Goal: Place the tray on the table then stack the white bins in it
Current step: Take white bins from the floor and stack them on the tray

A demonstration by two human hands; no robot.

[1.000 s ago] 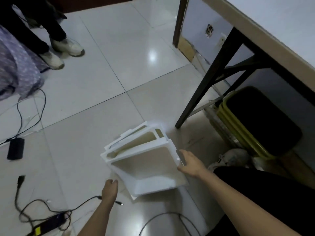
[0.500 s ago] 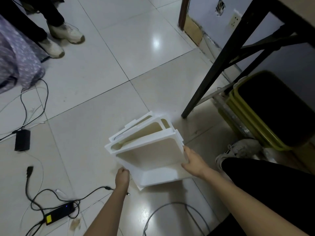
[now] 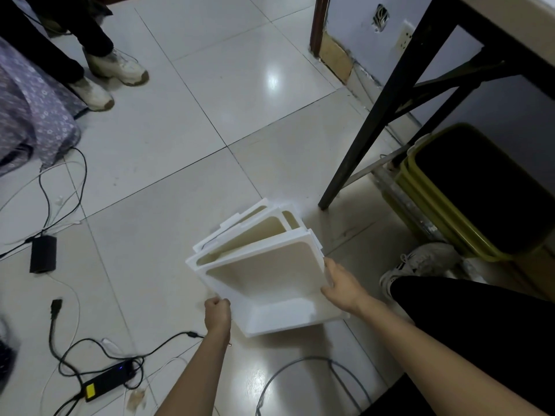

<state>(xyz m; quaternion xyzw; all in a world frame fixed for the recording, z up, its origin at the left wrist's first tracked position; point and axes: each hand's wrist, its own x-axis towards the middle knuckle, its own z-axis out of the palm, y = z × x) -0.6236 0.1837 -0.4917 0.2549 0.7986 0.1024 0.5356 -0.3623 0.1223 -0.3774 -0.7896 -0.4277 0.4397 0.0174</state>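
In the head view, your left hand [image 3: 217,313] curls its grip on the near-left rim of the front bin [image 3: 270,283], while your right hand [image 3: 342,283] clasps its right rim; the bins [image 3: 258,232] lean together on the floor [image 3: 180,145] beside the desk [image 3: 375,115]. They look light, stiff and brittle, so hold opposite rims. A second ago your left hand was open, short of the rim.

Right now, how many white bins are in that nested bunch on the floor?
3 show. The front bin is held between the left hand and right hand. The middle bin sits behind it, the rear bin behind that. More may be hidden.
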